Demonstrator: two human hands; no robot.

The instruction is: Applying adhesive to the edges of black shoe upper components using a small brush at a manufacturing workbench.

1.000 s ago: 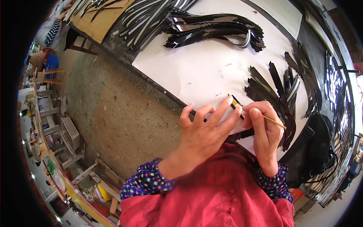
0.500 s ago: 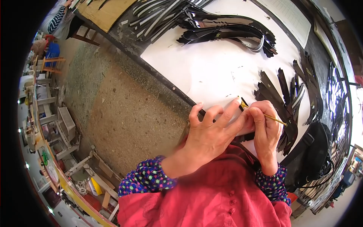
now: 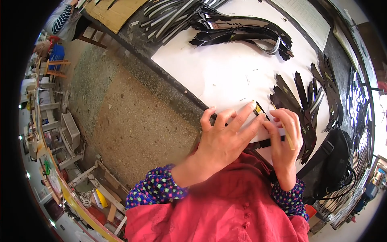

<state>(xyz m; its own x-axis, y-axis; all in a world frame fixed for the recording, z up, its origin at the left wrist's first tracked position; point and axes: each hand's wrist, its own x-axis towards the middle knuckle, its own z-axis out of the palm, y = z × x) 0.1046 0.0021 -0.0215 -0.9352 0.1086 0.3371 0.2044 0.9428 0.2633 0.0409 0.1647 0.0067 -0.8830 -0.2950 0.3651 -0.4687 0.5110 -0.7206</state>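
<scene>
Most of the scene is taken up by a large black-edged worktable spread with a white sheet (image 3: 225,76), its surface marked by small dark scraps. Below its near-left edge, a speckled brown-grey stone floor (image 3: 137,117) is exposed. Along the far left the room is lined with pale grey frames and boxes (image 3: 70,131); a blue plastic tub (image 3: 57,53) is seen above them, near a striped sleeve (image 3: 61,21) worn by another person.

On the white, a bundle of glossy black curved strips (image 3: 250,28) is laid out, with silver-grey strips (image 3: 169,18) heaped beside it. Nearer, jagged dark strips (image 3: 288,94) are fanned out, and a black fabric bag (image 3: 332,153) is set down at the right.

Now the hands: the left hand (image 3: 229,135) is held with fingers spread, forefinger and thumb pressed at a short narrow black strip (image 3: 263,109) on the table's near part. By the right hand (image 3: 285,131), thumb and forefinger parted, a thin yellow stick (image 3: 289,139) is carried across the fingers; how firmly cannot be told. Smallest, a yellow piece (image 3: 258,108) is seen against the black strip.
</scene>
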